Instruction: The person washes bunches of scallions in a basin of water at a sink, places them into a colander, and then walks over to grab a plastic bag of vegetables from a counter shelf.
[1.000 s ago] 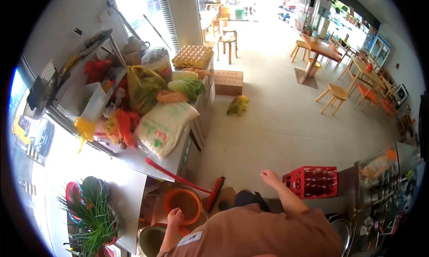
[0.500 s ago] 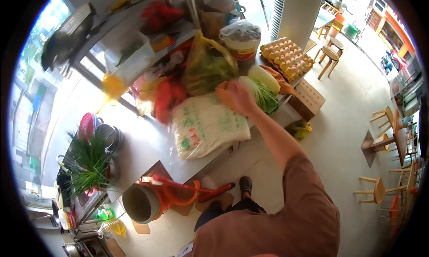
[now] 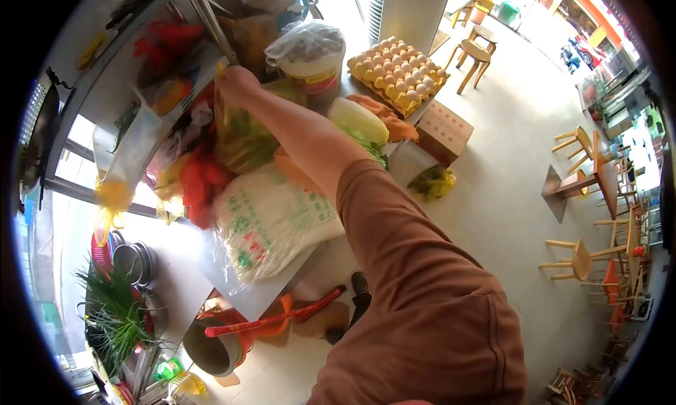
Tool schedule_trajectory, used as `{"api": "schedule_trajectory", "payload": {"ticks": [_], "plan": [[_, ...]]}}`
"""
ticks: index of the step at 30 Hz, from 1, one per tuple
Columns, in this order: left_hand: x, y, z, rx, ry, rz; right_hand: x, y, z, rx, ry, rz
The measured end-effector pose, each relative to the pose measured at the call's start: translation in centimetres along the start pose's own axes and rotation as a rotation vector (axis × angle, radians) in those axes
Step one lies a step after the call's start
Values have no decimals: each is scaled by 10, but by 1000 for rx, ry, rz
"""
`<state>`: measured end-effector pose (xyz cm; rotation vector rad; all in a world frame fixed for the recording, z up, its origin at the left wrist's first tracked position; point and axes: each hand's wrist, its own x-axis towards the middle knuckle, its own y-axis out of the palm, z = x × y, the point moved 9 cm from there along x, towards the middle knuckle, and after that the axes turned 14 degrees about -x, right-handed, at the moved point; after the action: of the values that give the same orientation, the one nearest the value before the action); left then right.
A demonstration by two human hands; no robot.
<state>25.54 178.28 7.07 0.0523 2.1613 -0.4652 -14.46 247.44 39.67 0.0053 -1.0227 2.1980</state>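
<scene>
Stretched out over the table, my right hand (image 3: 238, 86) is closed on the gathered top of a yellow plastic bag (image 3: 246, 134) with green vegetables inside. My forearm covers part of that bag. In front of it lies a large clear plastic bag of white noodle-like food (image 3: 278, 218) with green and red print. An orange cloth (image 3: 296, 171) is partly tucked between the bag and my arm. Red plastic bags (image 3: 201, 183) sit just left of the yellow one. A pale cabbage (image 3: 359, 120) rests to the right, partly behind my arm. My left hand is out of view.
A tray of eggs (image 3: 398, 74) stands at the table's far right, near a white bucket (image 3: 310, 60) covered with plastic. Metal shelving (image 3: 211, 25) rises at the back left. Below are a red-handled tool (image 3: 274, 317), a grey bucket (image 3: 211, 349) and a cardboard box (image 3: 443, 130).
My right hand has moved from the orange cloth beside the cabbage, up and left, to the top of the yellow bag, and has taken hold of it. The view has shifted too.
</scene>
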Motion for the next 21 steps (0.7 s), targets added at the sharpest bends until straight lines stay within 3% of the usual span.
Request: {"api": "schedule_trajectory", "payload": {"ticks": [2, 4, 5, 7, 10, 14, 16, 21], "plan": [[2, -2, -2, 7, 7, -1, 4, -28, 25, 154, -58, -108], [2, -4, -1, 20, 11, 1, 8, -71, 50, 582, -95, -197], [2, -5, 0, 24, 15, 5, 1, -95, 67, 579, -100, -208], [2, -8, 2, 28, 24, 3, -24, -139, 111, 875, -215, -129], [0, -18, 9, 33, 36, 11, -44, -181, 163, 710, -380, -255], [-2, -50, 35, 23, 48, 14, -121, -255, 232, 772, -454, -322], [-4, -77, 55, 13, 61, 15, -157, -278, 274, 743, -621, -389], [-18, -177, 145, -3, 100, 4, -296, -273, 379, 599, -610, -335]]}}
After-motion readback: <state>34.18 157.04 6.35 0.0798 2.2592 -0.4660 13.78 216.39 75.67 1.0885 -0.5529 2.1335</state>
